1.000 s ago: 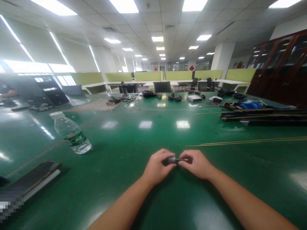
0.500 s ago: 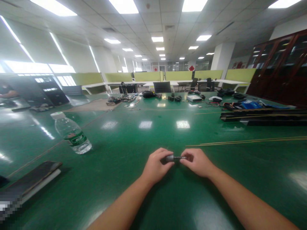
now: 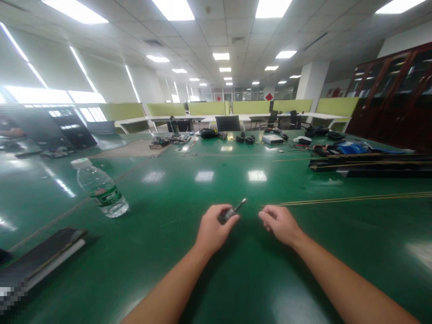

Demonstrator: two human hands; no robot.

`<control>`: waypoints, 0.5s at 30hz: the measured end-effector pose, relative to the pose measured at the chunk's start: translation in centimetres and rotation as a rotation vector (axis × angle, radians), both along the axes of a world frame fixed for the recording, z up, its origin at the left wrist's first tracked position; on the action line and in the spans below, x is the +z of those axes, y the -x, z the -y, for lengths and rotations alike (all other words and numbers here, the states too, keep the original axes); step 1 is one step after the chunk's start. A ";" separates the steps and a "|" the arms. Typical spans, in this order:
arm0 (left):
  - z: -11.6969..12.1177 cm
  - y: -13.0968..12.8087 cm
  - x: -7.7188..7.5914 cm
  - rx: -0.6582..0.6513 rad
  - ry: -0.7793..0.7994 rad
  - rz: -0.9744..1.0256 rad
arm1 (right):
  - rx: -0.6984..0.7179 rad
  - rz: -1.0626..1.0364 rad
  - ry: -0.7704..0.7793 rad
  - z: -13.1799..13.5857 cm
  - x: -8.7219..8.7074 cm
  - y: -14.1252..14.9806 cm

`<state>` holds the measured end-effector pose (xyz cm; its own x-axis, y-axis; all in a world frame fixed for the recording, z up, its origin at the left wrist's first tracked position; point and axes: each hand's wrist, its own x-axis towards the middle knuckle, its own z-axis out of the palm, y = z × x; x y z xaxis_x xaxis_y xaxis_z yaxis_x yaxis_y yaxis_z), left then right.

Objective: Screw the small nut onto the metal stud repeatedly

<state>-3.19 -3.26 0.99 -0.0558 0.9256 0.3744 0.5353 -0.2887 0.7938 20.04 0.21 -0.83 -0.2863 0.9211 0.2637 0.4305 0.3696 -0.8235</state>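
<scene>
One small tool [image 3: 230,213] tight between fingers of the left hand [image 3: 212,228], shaft [image 3: 240,205] beyond them (right hand [image 3: 279,224] curled, contents unclear).

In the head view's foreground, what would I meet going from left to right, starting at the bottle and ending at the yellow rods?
Bottle, left hand, small tool with metal shaft, right hand, thin yellow rods.

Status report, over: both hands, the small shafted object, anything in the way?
Left hand gripping small shafted object. Right hand curled, apart from it; any contents hidden. Nearest possible obstacle: thin rods just beyond right hand.
</scene>
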 end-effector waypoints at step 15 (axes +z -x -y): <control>7.5 10.7 3.0 0.179 0.243 -0.010 | 0.003 0.060 0.018 -0.6 -0.7 0.6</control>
